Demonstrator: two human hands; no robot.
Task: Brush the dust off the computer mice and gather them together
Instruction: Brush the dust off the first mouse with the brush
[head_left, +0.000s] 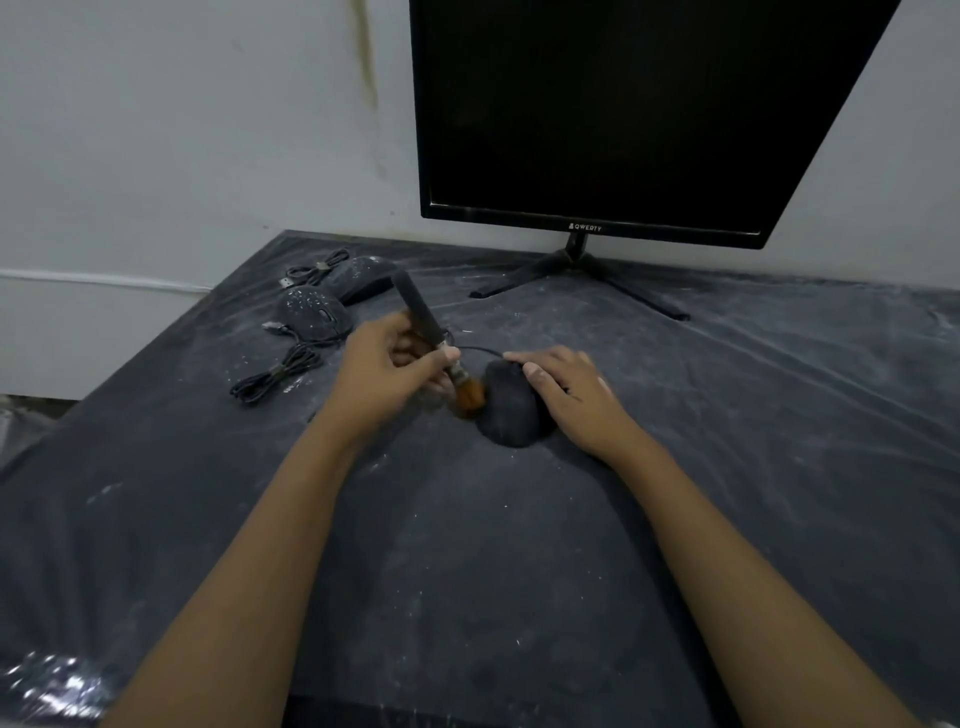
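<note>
1. The surface (519, 545) is dark and lies under a clear, wrinkled plastic sheet (831, 353). Pale dust and white flecks are scattered over it. Behind it stands a white wall (182, 130) with a brownish streak running down it.
2. A black monitor (623, 104), its screen dark, stands at the back on a splayed stand (582, 270). Nothing lies between it and the hands.
3. At the far left corner, well apart from the hands, a second mouse (314, 312) and a third mouse (363, 278) lie close together. Both are black and speckled with white dust. A bundled cable (275, 376) lies just in front of them, and another coiled cable (311, 267) lies behind.
4. The near mouse (511, 410) sits at the middle of the surface. It is black with a dull grey film, and its thin cord runs off from its far end.
5. The right hand (571, 395) holds the near mouse from its right side, thumb on top and fingers round the front.
6. The left hand (387, 366) grips a brush (421, 317) by its dark handle. The handle tilts up and away, and the orange-brown bristles touch the near mouse's left flank.
</note>
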